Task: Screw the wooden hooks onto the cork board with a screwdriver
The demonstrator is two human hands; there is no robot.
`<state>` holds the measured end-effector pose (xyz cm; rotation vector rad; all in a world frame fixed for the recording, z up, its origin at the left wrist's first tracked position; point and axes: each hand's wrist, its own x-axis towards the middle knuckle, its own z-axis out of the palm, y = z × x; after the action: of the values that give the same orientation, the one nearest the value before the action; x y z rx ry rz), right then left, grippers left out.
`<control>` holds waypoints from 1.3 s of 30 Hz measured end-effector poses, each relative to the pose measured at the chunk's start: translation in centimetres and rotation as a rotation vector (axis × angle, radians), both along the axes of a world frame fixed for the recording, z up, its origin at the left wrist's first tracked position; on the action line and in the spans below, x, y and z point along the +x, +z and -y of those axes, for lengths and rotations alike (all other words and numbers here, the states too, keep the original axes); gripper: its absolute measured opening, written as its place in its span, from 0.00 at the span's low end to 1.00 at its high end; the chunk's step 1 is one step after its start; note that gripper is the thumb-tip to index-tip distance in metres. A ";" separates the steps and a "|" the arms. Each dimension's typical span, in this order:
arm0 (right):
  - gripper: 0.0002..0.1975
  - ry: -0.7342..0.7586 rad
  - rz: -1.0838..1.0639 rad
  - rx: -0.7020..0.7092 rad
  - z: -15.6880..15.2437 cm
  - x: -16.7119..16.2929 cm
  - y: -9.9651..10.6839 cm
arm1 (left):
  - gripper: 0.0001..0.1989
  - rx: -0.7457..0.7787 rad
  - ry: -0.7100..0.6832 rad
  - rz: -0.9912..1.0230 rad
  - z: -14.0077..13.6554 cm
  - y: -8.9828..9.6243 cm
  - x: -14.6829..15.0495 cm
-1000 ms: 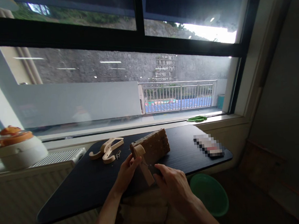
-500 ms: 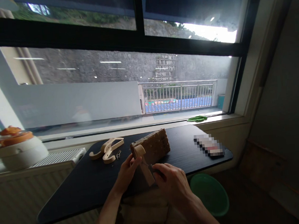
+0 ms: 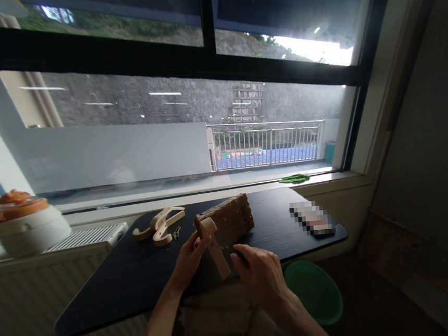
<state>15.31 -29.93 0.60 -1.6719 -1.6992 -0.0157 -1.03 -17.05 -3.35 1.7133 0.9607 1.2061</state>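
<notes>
A brown box (image 3: 232, 220) with bumpy, woven-looking edges lies tilted on the dark table. Against its near end is a pale wooden leg (image 3: 218, 257), curled at its upper end. My left hand (image 3: 191, 260) is closed round this leg and the box corner, with the thumb across the wood. To the right of the leg, my right hand (image 3: 261, 269) has its thumb and index finger curled close together beside a thin metal piece (image 3: 226, 247). Whatever lies between those fingertips is too small and dark to name.
More curled wooden legs (image 3: 161, 227) and several small screws (image 3: 177, 233) lie at the table's (image 3: 112, 282) left. A blurred-out flat object (image 3: 312, 218) rests at its right. A green basin (image 3: 315, 292) stands below; a white-and-orange pot (image 3: 27, 227) sits on the radiator (image 3: 97, 239).
My right hand's fingertips have shifted slightly right, a little away from the wooden leg, and the thin metal piece shows more. My left hand, the leg and the box stay in place.
</notes>
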 end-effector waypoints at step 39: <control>0.12 0.099 -0.095 -0.022 0.2 -0.4 0.1 | 0.20 0.005 0.016 -0.018 0.0 0.2 -0.1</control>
<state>14.93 -30.13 0.66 -1.5770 -1.7136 0.1285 -1.10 -17.04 -3.17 1.7257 0.9848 1.2069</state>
